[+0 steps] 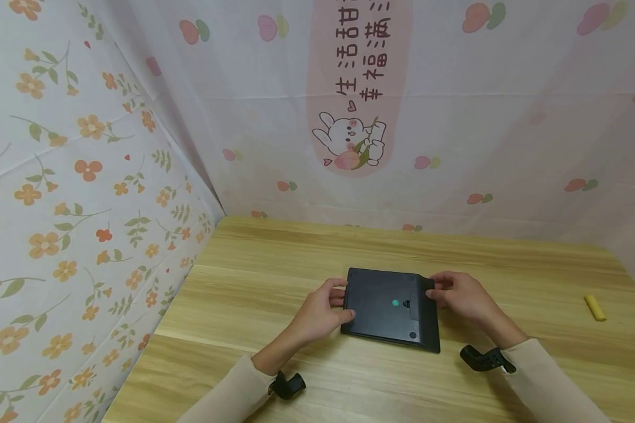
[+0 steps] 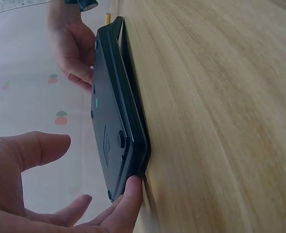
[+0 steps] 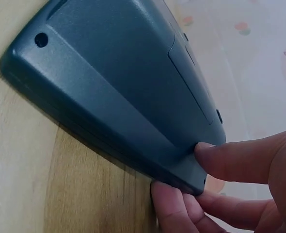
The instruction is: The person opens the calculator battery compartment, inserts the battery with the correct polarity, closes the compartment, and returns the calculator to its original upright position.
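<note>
Our left forearm slants inward and away from us, ending in the left hand, whose left thumb stands clear above its gently bent left fingers. Our right forearm slants in from the opposite side. There the right hand pinches, its right thumb on top, its curled right fingers underneath. We hold both hands apart, turned toward each other.

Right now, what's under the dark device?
Beneath the dark device is wooden tabletop; fingers of the right hand curl under one edge. Its downward face, and anything hidden between it and the tabletop, can't be seen.
</note>
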Available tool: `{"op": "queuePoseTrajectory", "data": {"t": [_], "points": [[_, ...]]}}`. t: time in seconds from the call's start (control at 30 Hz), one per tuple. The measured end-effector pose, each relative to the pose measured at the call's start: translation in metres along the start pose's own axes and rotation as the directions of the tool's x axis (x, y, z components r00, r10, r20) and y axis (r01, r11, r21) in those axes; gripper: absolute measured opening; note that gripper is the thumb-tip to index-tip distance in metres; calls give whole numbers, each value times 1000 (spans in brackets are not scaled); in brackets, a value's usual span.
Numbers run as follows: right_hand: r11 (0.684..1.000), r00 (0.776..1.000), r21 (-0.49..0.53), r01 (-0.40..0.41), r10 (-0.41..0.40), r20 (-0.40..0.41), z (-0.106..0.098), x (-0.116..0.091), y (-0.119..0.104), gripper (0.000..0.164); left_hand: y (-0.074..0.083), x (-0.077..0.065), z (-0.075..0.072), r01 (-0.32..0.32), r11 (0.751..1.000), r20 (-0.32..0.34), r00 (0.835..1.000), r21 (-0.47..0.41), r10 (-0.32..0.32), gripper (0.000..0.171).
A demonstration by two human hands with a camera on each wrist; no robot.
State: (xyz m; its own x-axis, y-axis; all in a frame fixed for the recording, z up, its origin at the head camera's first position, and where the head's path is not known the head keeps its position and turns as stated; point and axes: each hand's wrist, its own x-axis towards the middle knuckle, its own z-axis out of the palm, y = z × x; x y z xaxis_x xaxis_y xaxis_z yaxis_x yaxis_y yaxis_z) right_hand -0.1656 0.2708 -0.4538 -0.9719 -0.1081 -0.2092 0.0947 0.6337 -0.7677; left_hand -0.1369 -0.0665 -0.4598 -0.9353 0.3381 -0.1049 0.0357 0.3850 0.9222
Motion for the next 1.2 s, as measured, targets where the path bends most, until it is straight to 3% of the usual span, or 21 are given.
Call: {"op": "queuePoseTrajectory", "data": {"t": [0.5,1.2], "points": [[998,998,39,-57,56,15,2,-1,-4,53,0,-1,0,-4,1000,9,1000,-10,4,66],[998,998,22,-59,58,39,3,1,-7,49,-2,-2,0,-8,1000,11,1000,-26,8,62]]}}
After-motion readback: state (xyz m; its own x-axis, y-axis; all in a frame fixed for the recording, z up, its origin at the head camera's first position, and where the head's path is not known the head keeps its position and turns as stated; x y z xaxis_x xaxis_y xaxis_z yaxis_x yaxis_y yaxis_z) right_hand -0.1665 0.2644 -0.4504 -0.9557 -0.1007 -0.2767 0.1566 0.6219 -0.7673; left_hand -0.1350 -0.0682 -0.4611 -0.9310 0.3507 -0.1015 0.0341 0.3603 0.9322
